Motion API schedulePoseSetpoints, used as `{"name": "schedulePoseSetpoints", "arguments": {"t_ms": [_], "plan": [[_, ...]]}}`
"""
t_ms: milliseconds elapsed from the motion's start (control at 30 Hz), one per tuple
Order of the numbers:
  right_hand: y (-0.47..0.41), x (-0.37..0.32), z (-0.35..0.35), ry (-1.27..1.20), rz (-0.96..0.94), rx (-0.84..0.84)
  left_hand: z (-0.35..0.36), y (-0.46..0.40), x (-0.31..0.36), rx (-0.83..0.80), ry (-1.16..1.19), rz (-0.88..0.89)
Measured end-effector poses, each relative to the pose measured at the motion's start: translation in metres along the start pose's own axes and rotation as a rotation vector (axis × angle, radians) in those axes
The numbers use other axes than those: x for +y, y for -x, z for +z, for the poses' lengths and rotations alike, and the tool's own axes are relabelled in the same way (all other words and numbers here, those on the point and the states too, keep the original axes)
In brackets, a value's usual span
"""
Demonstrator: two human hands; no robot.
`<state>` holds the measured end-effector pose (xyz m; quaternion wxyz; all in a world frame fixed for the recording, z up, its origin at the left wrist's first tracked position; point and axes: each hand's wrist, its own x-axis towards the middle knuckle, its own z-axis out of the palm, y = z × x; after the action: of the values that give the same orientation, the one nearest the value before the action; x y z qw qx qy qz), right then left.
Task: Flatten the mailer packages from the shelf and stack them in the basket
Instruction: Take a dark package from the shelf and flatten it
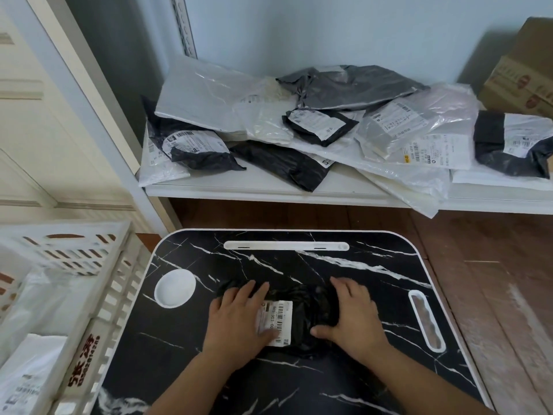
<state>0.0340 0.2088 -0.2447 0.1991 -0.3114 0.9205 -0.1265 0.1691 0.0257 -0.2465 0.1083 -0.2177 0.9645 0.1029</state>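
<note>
A small black mailer [302, 313] with a white barcode label lies on the black marble-patterned table [299, 265]. My left hand [239, 319] presses flat on its left side, thumb over the label. My right hand [353, 316] presses flat on its right side, fingers spread. Behind the table, the white shelf [269, 187] holds a loose pile of several black, grey and clear mailers [314, 124]. The white slatted basket [89, 295] stands at the left, with white mailers [33, 369] lying inside.
A cardboard box [523, 79] sits on the shelf at the far right. The table has a round white recess [175, 287], a slot along its far edge and a handle cut-out at the right. Wooden floor shows to the right of the table.
</note>
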Motion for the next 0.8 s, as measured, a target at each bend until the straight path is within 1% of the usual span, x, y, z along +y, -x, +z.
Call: {"name": "schedulePoseSetpoints", "arguments": {"t_ms": [67,133,200,267,333,400,433,467,533,633,700,767,800], "plan": [[-0.006,-0.006,-0.005,-0.181,0.162,0.016,-0.013,-0.005,0.006,-0.068,-0.046,-0.016],[-0.011,-0.008,-0.010,-0.318,0.260,-0.024,-0.020,-0.008,0.011,-0.044,-0.068,0.023],[-0.013,-0.009,-0.017,-0.433,0.284,-0.079,-0.025,-0.013,0.014,-0.054,-0.073,0.116],[-0.013,-0.014,-0.029,-0.594,0.241,-0.097,-0.031,-0.017,0.019,-0.066,-0.056,0.195],[-0.014,-0.020,-0.043,-0.708,0.199,-0.049,-0.041,-0.021,0.022,-0.065,0.086,0.177],[-0.017,-0.027,-0.055,-0.801,0.184,0.088,-0.056,-0.024,0.020,-0.026,0.301,0.112],[-0.019,-0.032,-0.061,-0.886,0.194,0.137,-0.065,-0.025,0.017,-0.012,0.369,0.086],[-0.021,-0.037,-0.066,-0.984,0.216,0.150,-0.072,-0.026,0.011,-0.003,0.412,0.064],[-0.023,-0.051,-0.073,-1.119,0.260,0.069,-0.085,-0.025,-0.006,-0.009,0.538,0.000],[-0.024,-0.079,-0.072,-1.104,0.276,-0.122,-0.103,-0.015,-0.034,-0.059,0.915,-0.129],[-0.026,-0.106,-0.066,-1.156,0.267,-0.214,-0.115,-0.002,-0.054,-0.082,1.102,-0.200],[-0.031,-0.132,-0.058,-1.181,0.252,-0.218,-0.127,0.009,-0.073,-0.096,1.162,-0.241],[-0.035,-0.149,-0.053,-1.176,0.241,-0.194,-0.132,0.016,-0.087,-0.089,1.166,-0.261]]}}
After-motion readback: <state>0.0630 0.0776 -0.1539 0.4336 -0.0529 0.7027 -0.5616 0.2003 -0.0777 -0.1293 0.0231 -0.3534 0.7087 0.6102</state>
